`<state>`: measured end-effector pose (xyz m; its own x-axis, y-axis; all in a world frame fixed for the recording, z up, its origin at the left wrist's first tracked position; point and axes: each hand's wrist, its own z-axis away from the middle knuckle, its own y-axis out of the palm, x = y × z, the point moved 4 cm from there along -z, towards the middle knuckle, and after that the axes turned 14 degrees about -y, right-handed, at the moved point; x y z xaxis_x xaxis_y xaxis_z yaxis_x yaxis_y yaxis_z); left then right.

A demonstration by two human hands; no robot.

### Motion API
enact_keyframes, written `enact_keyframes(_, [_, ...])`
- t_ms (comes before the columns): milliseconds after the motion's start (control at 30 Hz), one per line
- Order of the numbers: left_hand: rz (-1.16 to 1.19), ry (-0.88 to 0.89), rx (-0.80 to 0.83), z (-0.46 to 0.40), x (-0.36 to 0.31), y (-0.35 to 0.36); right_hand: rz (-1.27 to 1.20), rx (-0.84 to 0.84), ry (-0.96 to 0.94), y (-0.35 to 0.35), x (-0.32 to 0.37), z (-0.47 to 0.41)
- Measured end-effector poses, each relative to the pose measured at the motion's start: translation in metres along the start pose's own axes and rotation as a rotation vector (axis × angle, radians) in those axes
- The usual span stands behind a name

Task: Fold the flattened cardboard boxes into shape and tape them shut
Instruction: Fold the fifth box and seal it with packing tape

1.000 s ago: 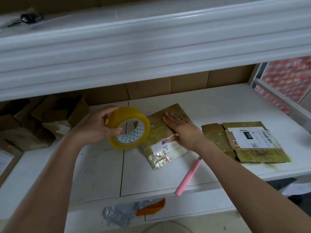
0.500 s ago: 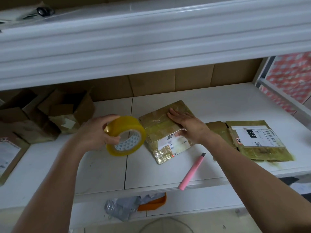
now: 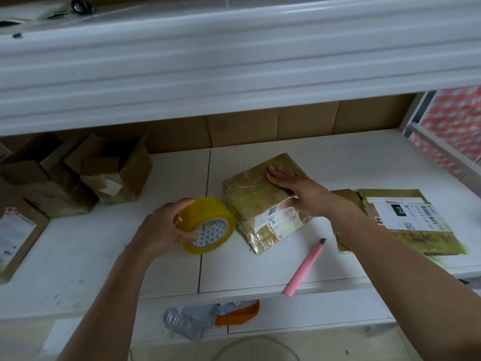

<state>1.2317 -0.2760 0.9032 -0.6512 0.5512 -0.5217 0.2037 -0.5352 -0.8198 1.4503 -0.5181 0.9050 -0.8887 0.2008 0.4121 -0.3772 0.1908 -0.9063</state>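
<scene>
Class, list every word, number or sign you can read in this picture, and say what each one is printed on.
"010" in white on a black patch: white label of the flattened box at right.
"010", partly covered: label on the box under the right hand.
Red handwritten mark on the flattened box: unclear.
Barcodes and fine print on both labels: too small.
Label on the package at far left: blurred.
Tape roll in the left hand: triangle pattern only.

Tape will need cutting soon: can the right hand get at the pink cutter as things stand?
Probably yes. The pink cutter lies bare on the shelf beside the right forearm, nothing over it. But the right hand presses flat on the taped box, so it must let go first.
</scene>
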Motion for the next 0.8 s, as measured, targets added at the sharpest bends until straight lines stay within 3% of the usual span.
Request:
enact_keyframes(200, [0.091,0.016,0.303,0.004,-0.016,0.007,0.097,0.095,0.13,-0.001,0.007,-0.01])
enact_keyframes(233, [0.117,0.023,0.29,0.005,-0.022,0.004,0.145,0.115,0.162,0.001,0.012,-0.014])
enact_keyframes(333, [0.114,0.006,0.039,-0.001,-0.035,-0.002,0.207,0.125,0.272,0.017,0.035,-0.024])
enact_keyframes(433, [0.102,0.046,0.063,-0.01,-0.048,0.01,0.229,0.041,0.316,0.033,0.049,-0.026])
enact_keyframes(633, [0.207,0.042,0.125,-0.018,-0.068,0.035,0.208,0.014,0.15,0.026,0.041,-0.026])
enact_keyframes(800, [0.319,-0.067,0.246,-0.022,-0.081,0.05,0.303,-0.023,0.033,0.029,0.033,-0.015])
